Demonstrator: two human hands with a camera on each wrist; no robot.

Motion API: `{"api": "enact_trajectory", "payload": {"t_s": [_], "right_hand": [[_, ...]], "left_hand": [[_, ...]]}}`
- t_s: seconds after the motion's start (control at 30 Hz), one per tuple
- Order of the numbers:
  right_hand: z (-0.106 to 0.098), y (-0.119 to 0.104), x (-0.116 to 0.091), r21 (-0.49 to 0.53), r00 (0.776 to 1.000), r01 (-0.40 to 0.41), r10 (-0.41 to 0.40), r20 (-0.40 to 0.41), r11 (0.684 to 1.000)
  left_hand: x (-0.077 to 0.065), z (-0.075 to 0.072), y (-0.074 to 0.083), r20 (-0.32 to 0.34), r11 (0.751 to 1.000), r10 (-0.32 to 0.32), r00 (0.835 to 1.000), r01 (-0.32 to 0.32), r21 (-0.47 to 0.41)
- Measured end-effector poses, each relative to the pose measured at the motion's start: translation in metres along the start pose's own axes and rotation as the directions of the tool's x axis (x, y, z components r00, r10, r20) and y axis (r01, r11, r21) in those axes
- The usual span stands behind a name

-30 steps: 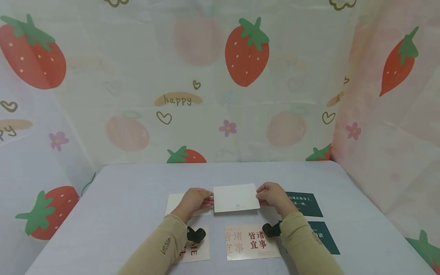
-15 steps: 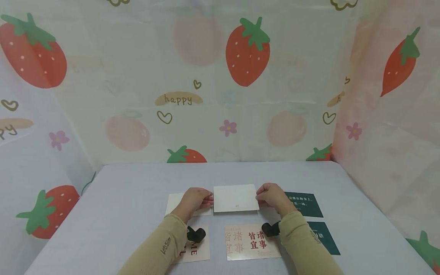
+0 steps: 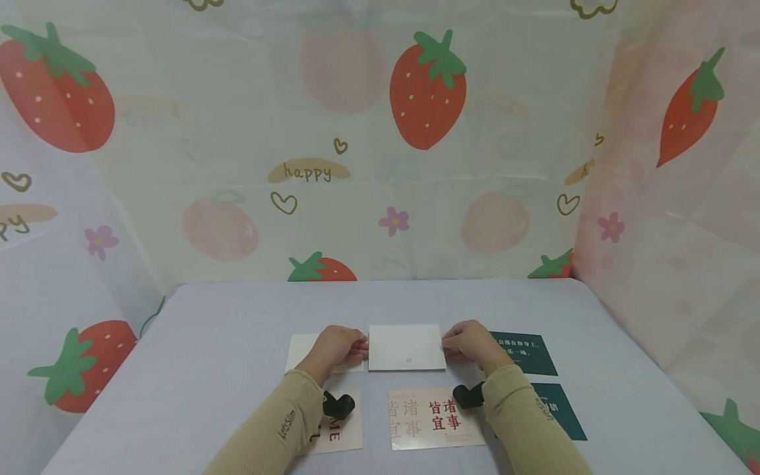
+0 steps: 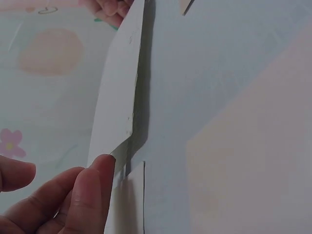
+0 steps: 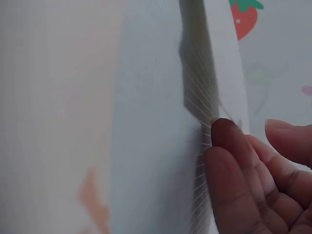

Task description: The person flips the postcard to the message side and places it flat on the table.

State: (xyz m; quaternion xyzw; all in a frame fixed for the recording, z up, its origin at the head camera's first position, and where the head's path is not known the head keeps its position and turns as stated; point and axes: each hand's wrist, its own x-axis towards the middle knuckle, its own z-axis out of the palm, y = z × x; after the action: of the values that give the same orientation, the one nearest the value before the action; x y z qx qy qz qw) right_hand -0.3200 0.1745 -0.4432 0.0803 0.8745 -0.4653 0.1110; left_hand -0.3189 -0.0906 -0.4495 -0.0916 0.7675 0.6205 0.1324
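Observation:
A white postcard lies blank side up between the hands, with a tiny mark low on its face. My left hand holds its left short edge, and my right hand the right one. In the left wrist view the near edge of the postcard stands slightly off the table, over a shadow. Left fingertips touch its end, while that thumb stands apart. The right wrist view shows fingertips at the other end and the thumb also apart.
A cream card with red characters lies in front. Two dark green cards sit at the right, partly behind the right arm. Pale cards at the left are partly covered by the left arm. Strawberry-printed cloth walls the table.
Between my hands the white postcard has come down and levelled out from a tilt. My right hand has lowered a little with it; the left has barely moved.

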Motion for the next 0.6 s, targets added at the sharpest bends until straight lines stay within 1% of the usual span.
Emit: {"api": "enact_trajectory", "payload": {"t_s": [0.37,0.6], "right_hand": [[-0.0003,0.002,0.0023,-0.012,1.0,-0.022,0.022,0.012,1.0],[-0.0033,0.0035,0.0034,-0.064,0.999,-0.037,0.039,0.026,0.997]], "left_hand": [[-0.0002,0.0024,-0.0036,0.011,0.999,-0.003,1.0,0.003,0.036],[0.0012,0.0025,-0.0041,0.028,0.999,-0.005,1.0,0.004,0.035]]}}
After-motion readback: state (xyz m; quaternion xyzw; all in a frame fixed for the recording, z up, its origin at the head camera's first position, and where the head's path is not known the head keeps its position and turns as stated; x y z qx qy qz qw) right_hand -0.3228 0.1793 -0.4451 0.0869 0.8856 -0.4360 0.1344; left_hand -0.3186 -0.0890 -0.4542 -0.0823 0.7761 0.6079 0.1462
